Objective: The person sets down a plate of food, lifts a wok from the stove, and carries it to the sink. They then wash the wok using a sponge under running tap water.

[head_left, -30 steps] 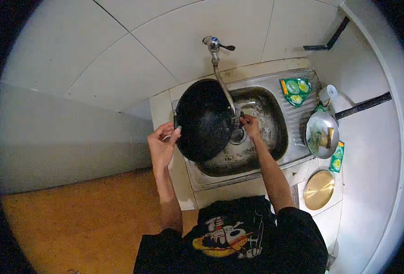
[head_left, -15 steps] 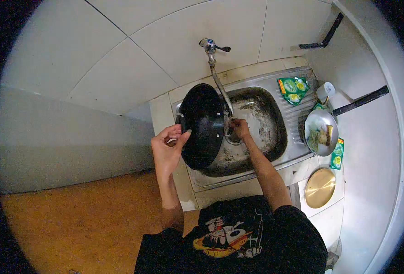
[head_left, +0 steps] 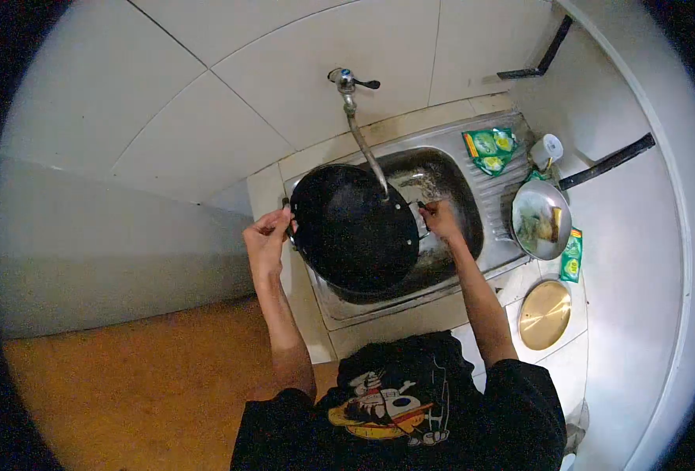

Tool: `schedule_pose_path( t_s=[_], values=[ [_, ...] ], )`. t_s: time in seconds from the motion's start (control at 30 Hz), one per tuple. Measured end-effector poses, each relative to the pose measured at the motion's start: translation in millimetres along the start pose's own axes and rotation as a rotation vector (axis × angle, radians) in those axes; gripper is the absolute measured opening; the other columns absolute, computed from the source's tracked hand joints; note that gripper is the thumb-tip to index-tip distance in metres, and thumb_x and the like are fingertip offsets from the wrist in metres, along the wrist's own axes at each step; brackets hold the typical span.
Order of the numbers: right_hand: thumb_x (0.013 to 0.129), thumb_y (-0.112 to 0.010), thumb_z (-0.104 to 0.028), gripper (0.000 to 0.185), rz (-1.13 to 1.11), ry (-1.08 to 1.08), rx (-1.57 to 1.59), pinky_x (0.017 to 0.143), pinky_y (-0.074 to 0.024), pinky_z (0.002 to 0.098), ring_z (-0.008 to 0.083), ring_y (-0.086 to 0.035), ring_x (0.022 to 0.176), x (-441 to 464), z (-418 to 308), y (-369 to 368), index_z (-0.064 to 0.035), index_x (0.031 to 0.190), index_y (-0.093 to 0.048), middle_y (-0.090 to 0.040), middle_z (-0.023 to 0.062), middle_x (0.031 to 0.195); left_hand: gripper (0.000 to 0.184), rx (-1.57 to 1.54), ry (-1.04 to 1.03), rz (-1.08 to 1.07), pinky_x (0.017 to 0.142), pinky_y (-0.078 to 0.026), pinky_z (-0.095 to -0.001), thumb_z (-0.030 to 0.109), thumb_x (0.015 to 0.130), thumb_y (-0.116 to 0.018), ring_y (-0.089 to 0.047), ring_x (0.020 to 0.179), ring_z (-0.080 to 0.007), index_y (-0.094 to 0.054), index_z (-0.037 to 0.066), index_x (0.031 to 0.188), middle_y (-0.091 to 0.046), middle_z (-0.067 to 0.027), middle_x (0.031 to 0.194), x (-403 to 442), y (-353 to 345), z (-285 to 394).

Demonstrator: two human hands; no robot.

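Wok (head_left: 355, 228) held by L hand (head_left: 267, 242) & R hand (head_left: 442, 221), fingers clamped on opp. handles (head_left: 424, 217), above basin's (head_left: 464, 196) L edge, w/ room open near R edge.

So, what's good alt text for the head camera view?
A person's left hand and right hand hold a black wok at opposite sides over a steel sink, below the faucet; a smaller pan and green packets sit to the right.

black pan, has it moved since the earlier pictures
Yes. The black pan has shifted to the right and toward the person, judged against the wall faucet.
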State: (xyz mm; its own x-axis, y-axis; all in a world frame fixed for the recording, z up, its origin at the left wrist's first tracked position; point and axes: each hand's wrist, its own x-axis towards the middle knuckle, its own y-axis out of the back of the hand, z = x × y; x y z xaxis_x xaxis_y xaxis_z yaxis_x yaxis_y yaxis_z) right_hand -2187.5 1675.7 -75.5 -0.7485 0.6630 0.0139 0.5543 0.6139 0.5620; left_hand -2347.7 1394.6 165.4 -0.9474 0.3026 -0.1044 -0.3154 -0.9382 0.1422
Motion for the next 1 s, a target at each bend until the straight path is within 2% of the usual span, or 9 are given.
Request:
schedule_pose_path(
  t_s=[0.27,0.4,0.5,0.57,0.7,0.77,0.87,0.97,1.0],
  values=[
    [0.068,-0.069,-0.02,0.03,-0.047,-0.083,-0.193,0.058,-0.0441,0.0355,0.0269,-0.058,0.065,-10,-56,83,0.0055,0.078,-0.056,-0.059,0.0197,0.07,0.017,0.057,0.16,-0.074,0.04,-0.026,-0.0188,0.013,0.078,-0.061,-0.043,0.044,-0.0048,-0.063,-0.002,0.07,-0.058,-0.0025,0.056,8,0,-37],
    [0.068,-0.067,-0.019,0.028,-0.26,-0.205,-0.242,0.061,-0.0452,0.0354,0.0274,-0.059,0.07,-4,-55,110,0.0051,0.077,-0.056,-0.06,0.0192,0.072,0.016,0.102,0.225,-0.114,0.043,-0.035,-0.02,0.011,0.079,-0.059,-0.049,0.048,-0.0077,-0.063,-0.004,0.072,-0.059,-0.0054,0.06,13,-2,-62],
    [0.069,-0.066,-0.02,0.028,-0.148,-0.228,-0.31,0.059,-0.0441,0.0349,0.0273,-0.057,0.062,-10,-70,128,0.0056,0.073,-0.056,-0.059,0.0176,0.066,0.016,0.022,0.291,-0.109,0.044,-0.039,-0.0206,0.01,0.08,-0.058,-0.052,0.05,-0.0096,-0.062,-0.005,0.074,-0.059,-0.0064,0.064,10,-9,-66],
    [0.071,-0.064,-0.021,0.027,0.041,-0.028,-0.354,0.056,-0.0423,0.0349,0.0267,-0.054,0.054,-10,-54,127,0.0055,0.069,-0.056,-0.056,0.0159,0.058,0.016,-0.016,0.247,-0.185,0.043,-0.038,-0.0205,0.009,0.081,-0.057,-0.052,0.05,-0.0098,-0.062,-0.005,0.075,-0.059,-0.0061,0.064,22,-9,-103],
    [0.072,-0.063,-0.02,0.026,0.05,0.014,-0.344,0.053,-0.0404,0.0348,0.0253,-0.052,0.05,-4,-37,125,0.0052,0.066,-0.056,-0.053,0.0147,0.054,0.016,-0.074,0.185,-0.277,0.041,-0.037,-0.0204,0.009,0.084,-0.053,-0.051,0.049,-0.0098,-0.061,-0.004,0.08,-0.058,-0.0051,0.065,23,-23,-122],
    [0.072,-0.063,-0.016,0.022,0.268,0.113,-0.341,0.048,-0.0375,0.0335,0.0222,-0.048,0.047,-7,-28,122,0.0053,0.071,-0.057,-0.052,0.0148,0.054,0.016,0.065,0.116,-0.223,0.043,-0.037,-0.0208,0.009,0.084,-0.051,-0.05,0.05,-0.0093,-0.061,-0.002,0.08,-0.057,-0.0041,0.063,22,-37,-129],
    [0.073,-0.062,-0.027,0.026,0.202,-0.047,-0.232,0.053,-0.0417,0.0381,0.0319,-0.056,0.059,-13,-76,144,-0.0013,0.076,-0.061,-0.056,0.0186,0.063,0.021,0.041,0.016,-0.177,0.048,-0.038,-0.0238,0.012,0.087,-0.046,-0.048,0.051,-0.0093,-0.058,0.001,0.075,-0.053,-0.0031,0.06,28,-66,-161],
    [0.074,-0.06,-0.025,0.023,0.279,0.006,-0.18,0.051,-0.0411,0.0375,0.0306,-0.055,0.055,-20,-96,157,-0.004,0.082,-0.063,-0.056,0.0163,0.06,0.026,0.17,-0.071,-0.111,0.049,-0.037,-0.0263,0.017,0.088,-0.044,-0.045,0.052,-0.0104,-0.055,0.001,0.071,-0.05,-0.0031,0.06,41,-94,-207],
    [0.074,-0.06,-0.025,0.022,0.315,0.027,-0.167,0.052,-0.0414,0.0375,0.0305,-0.056,0.056,-22,-102,162,-0.0043,0.083,-0.063,-0.057,0.0166,0.062,0.027,0.124,0.041,-0.107,0.049,-0.036,-0.0267,0.019,0.089,-0.042,-0.045,0.052,-0.011,-0.055,0.001,0.072,-0.05,-0.0034,0.06,42,-104,-206]
  ],
)
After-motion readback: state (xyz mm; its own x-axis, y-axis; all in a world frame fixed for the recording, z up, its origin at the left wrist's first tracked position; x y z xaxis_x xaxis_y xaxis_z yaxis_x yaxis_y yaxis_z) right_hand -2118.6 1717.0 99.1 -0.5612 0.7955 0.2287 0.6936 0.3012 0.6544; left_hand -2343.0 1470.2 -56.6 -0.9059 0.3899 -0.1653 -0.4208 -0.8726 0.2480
